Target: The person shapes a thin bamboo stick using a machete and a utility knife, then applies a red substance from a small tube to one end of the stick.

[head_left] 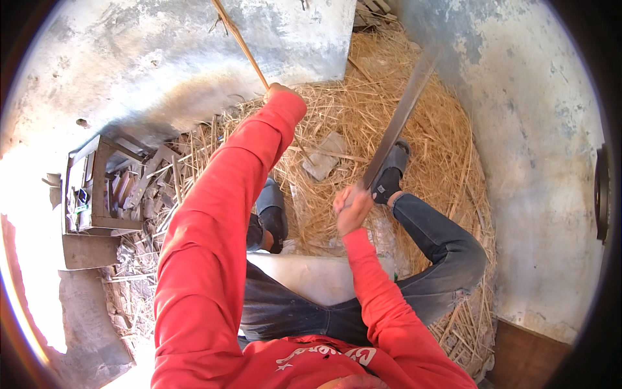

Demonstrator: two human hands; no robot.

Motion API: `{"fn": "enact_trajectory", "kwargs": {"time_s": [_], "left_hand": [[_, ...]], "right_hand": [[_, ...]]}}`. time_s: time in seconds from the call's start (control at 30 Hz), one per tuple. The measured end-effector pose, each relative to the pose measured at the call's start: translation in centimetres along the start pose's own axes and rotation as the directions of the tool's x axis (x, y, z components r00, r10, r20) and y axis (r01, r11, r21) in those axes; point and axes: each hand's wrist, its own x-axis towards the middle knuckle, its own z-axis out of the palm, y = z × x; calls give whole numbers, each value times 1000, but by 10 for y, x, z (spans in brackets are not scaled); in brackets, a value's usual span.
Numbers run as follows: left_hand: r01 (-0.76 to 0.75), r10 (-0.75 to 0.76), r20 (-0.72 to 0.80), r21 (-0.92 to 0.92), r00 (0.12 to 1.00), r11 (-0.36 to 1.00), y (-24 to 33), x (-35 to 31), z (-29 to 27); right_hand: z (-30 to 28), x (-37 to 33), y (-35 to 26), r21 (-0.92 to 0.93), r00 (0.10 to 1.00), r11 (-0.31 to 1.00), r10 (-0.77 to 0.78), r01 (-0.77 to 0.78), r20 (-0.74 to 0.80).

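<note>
Held out in front, my left hand (277,89) is closed around a thin brown wooden stick (241,42), which rises toward the upper left past a pale wall. A short twig juts from the stick near its top. My right hand (354,206) sits lower, between my knees, wrapped round the handle of a long machete (398,120). Its grey blade slants up to the right, and its far end is blurred by motion. The fingers hide most of the handle. Stick and blade are apart.
Straw and split strips (427,123) cover the floor, with a flat stone (324,155) among them. A white block (304,275) lies beneath my legs. On the left a wooden frame (100,188) holds scraps. Weathered walls (531,162) stand close on the right and ahead.
</note>
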Motion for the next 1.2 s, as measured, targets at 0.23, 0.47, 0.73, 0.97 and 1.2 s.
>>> {"fn": "enact_trajectory", "kwargs": {"time_s": [0.23,0.47,0.73,0.97,1.2], "left_hand": [[5,-5,-5,-43,1000,999,6,2,-13],[24,-21,74,-41,997,999,4,-4,1],[67,-70,-27,-106,997,992,-6,-1,-1],[62,-52,98,-107,994,992,-16,-2,14],[132,-106,193,-124,975,983,-31,11,43]], "right_hand": [[-87,-73,180,-761,928,533,264,-369,-264],[-30,-22,64,-162,975,962,220,-219,-12],[-102,-66,200,-700,886,560,392,-444,-249],[-99,-87,174,-749,975,638,214,-179,-51],[-102,-74,194,-550,951,776,269,-308,-153]]}}
